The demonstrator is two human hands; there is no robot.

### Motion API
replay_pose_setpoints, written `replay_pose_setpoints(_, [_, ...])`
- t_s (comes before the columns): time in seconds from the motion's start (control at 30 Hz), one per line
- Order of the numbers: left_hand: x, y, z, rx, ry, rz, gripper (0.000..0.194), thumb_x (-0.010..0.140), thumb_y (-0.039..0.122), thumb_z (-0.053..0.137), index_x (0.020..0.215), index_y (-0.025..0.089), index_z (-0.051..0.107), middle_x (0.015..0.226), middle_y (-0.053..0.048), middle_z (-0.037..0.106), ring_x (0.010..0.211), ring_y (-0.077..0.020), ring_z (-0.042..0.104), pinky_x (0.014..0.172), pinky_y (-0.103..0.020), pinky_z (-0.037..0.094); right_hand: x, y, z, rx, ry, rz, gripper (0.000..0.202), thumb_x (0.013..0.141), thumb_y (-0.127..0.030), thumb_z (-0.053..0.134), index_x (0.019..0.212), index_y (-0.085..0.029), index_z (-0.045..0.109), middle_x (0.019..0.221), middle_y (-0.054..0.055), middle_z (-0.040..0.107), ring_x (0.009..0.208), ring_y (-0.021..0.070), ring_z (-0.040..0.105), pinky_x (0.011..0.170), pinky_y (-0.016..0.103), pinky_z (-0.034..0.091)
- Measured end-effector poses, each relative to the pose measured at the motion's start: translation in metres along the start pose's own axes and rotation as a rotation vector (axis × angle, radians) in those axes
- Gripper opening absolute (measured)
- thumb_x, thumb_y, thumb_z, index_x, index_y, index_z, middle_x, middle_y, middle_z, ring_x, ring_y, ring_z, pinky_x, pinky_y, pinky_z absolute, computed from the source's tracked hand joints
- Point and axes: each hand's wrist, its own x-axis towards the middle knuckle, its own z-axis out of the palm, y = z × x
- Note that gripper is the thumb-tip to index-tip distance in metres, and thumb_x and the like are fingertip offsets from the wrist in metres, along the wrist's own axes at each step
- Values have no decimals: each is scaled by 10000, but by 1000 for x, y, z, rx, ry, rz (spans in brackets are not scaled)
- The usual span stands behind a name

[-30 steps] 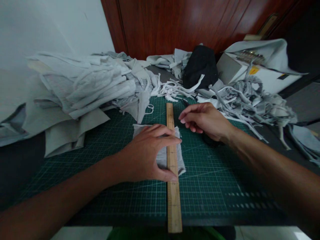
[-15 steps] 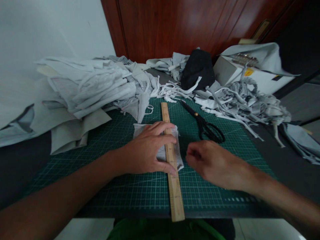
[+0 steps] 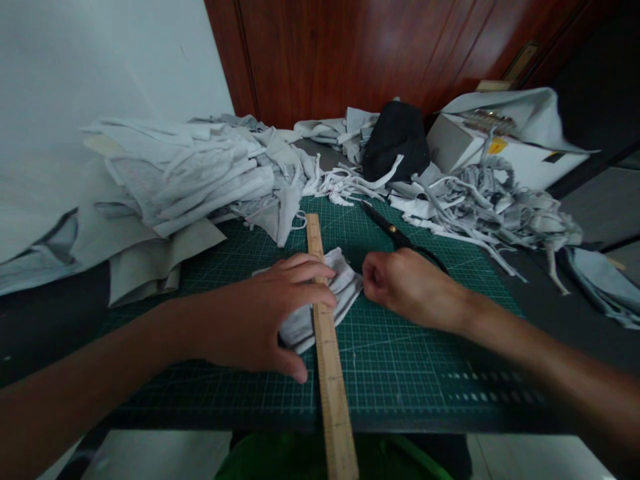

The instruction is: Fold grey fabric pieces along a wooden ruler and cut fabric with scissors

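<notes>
My left hand (image 3: 270, 313) lies with its fingers stretched out over a wooden ruler (image 3: 327, 340) and its thumb apart, to the ruler's left. Beneath the ruler is a small piece of light grey cloth (image 3: 345, 283), creased and skewed, partly hidden by that hand. The cloth's right corner reaches the fingers of my right hand (image 3: 405, 287), which is closed in a fist. Anything inside the fist is hidden. Black scissors (image 3: 387, 227) lie just beyond my right hand, their handles partly covered by it.
A green cutting mat (image 3: 400, 367) covers the table's middle. Piles of grey cloth (image 3: 200, 167) stand at the left. White fabric strips (image 3: 345, 183), a black bag (image 3: 397, 143) and a white box (image 3: 520, 157) are at the back, with tangled grey strips (image 3: 495, 200) at the right.
The ruler has shifted left and nearer, with the left thumb now off it. The cloth has turned and wrinkled toward my right hand, which has moved forward and left to the cloth's corner.
</notes>
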Motion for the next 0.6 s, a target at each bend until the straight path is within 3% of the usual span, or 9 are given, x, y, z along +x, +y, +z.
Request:
replay_pose_setpoints(0.1, [-1,10,12,42,108,-42,531,759,385,913,1208,235,673,1586,-144,481,1537,-376,376,1244,-552,380,35,18,-8,-189,119,-58,125,954,-183,603,922,-154,721,750,63,710,628,179,594,575,305,323])
replay_pose_setpoints(0.2, [1,21,20,81,185,-30,351,810,309,846,1098,192,683,1549,-176,496,1507,-372,405,1250,-548,360,49,21,-11,-219,207,-20,206,964,-159,574,1110,-129,716,774,69,717,655,197,617,600,314,333])
replay_pose_setpoints(0.3, [5,24,24,31,205,-24,251,834,328,810,993,177,689,1404,-170,584,1402,-346,506,1224,-518,389,32,9,-5,-51,288,-53,213,984,-239,609,1137,-138,717,707,21,681,604,170,599,612,303,363])
replay_pose_setpoints(0.4, [8,18,26,-31,251,-49,239,839,332,821,974,186,689,1300,-127,625,1311,-315,558,1174,-486,435,1,-7,7,102,210,-125,293,1027,-426,613,1060,-172,756,641,0,648,548,160,575,565,298,333])
replay_pose_setpoints(0.47, [9,14,28,-58,276,-59,243,838,306,829,1010,200,696,1274,-98,634,1277,-297,569,1143,-468,454,-14,-14,14,119,151,-140,304,1041,-430,595,1011,-176,759,711,29,700,597,173,624,583,302,347])
replay_pose_setpoints(0.53, [11,11,29,-74,280,-61,247,824,316,847,988,207,699,1258,-85,640,1249,-293,578,1106,-456,472,-21,-17,17,77,126,-92,352,1028,-488,618,1091,-173,761,761,54,738,649,206,670,593,309,354])
replay_pose_setpoints(0.6, [12,9,30,-71,276,-60,260,806,345,866,937,205,691,1255,-89,642,1228,-300,585,1080,-455,479,-21,-15,15,29,98,-18,527,972,-590,678,1279,-164,725,725,49,737,639,229,679,576,312,345])
